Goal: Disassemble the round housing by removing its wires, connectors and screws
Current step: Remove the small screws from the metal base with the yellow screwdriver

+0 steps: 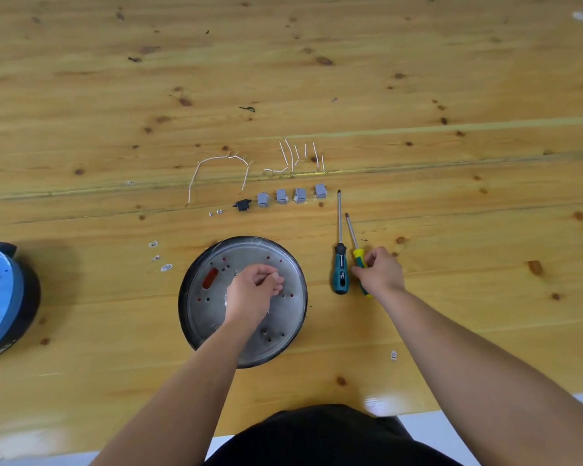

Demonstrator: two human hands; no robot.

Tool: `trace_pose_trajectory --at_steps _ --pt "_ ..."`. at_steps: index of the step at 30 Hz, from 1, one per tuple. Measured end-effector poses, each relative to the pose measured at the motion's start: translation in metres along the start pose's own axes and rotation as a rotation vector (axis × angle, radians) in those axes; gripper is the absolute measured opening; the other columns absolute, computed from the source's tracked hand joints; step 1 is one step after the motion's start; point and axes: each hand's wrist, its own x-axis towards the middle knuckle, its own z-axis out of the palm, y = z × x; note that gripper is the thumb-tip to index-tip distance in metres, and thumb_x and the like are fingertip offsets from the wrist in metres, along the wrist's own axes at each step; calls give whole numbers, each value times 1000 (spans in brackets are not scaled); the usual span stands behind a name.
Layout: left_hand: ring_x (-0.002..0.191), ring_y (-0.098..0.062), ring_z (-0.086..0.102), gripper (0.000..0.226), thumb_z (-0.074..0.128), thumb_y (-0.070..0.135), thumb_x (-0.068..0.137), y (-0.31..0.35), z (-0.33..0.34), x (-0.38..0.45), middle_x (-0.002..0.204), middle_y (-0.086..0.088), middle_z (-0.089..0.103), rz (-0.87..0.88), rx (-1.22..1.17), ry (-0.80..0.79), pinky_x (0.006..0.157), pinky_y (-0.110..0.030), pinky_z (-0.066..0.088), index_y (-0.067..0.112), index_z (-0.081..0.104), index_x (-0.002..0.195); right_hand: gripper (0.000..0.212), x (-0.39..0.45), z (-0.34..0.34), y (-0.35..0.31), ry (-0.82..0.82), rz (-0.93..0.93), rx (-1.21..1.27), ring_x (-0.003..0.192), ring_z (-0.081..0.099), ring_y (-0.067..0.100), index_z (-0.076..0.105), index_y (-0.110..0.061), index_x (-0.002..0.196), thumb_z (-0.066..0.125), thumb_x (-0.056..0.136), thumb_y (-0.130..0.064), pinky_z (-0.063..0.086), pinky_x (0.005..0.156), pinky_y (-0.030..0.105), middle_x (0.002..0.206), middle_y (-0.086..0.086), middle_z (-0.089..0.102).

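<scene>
Though perhaps emptied, perforated housing [216, 297].

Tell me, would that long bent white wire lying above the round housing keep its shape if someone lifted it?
Probably mostly. The long white wire holds sharp kinks and an arch while lying on the table, which suggests stiff wire rather than limp string. It looks thin, so likely very light, and it might sag or swing if lifted by one end.

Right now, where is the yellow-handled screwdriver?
In the head view, the yellow-handled screwdriver lies right of the round housing, beside the teal screwdriver, gripped by the right hand.
</scene>
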Motion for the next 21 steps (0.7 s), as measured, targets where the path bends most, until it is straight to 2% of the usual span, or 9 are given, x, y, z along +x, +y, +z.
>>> trace_pose_trajectory --at_steps 3,6,8,10,12,15,17,19,21 --pt "81 -9 75 10 63 17 100 2 2 0 86 10 79 -14 -32 -31 77 -25 61 22 71 103 25 3 4 -5 1 24 -39 71 51 8 53 -22 93 74 93 -34 34 52 28 96 1 62" --pt "84 -11 77 9 64 16 100 3 2 0 89 7 80 -41 -95 -67 87 -32 61 19 72 104 24 4 2 -9 -35 17 -70 74 54 12 50 -23 90 71 95 -33 37 54 30 100 3 62" --pt "87 -10 77 9 66 17 100 4 1 -1 92 6 80 -65 -147 -99 92 -41 61 18 74 104 20 2 -2 -12 -57 9 -110 87 60 21 53 -22 95 69 97 -35 45 64 33 106 4 61" --pt "90 -11 77 9 69 19 99 3 0 -1 95 5 80 -81 -166 -122 97 -49 59 18 76 104 18 -4 -6 -18 -31 -61 -176 104 56 26 57 -20 104 66 98 -34 51 83 37 114 3 54" --pt "92 -12 77 9 71 20 97 2 -1 -3 96 3 80 -103 -198 -139 99 -52 57 19 78 103 11 -15 -9 -30 -20 -233 -180 104 54 20 60 -24 104 65 99 -32 50 88 35 112 -4 51" --pt "95 -20 78 11 75 14 94 1 -5 -5 99 -7 80 -126 -336 -182 98 -43 59 14 78 104 6 -40 -9 -57 -206 -523 -107 91 59 -3 65 -34 97 67 100 -29 44 78 19 100 -19 62" --pt "95 -28 77 17 79 9 90 2 -9 -6 100 -16 78 -118 -440 -212 86 -32 62 7 75 106 9 -56 -5 -73 -397 -577 -57 90 63 -8 69 -42 95 68 99 -34 44 76 15 96 -23 69" --pt "96 -32 77 28 83 9 86 3 -15 -7 99 -20 77 -114 -488 -245 79 -28 62 2 70 109 6 -68 1 -83 -512 -578 -14 89 67 -3 71 -45 94 70 97 -39 53 79 24 97 -23 72" --pt "96 -33 77 37 86 11 83 3 -21 -7 98 -23 77 -115 -497 -270 78 -27 62 0 64 110 1 -74 8 -89 -565 -581 39 87 72 5 74 -39 95 73 94 -39 57 84 35 95 -17 76"
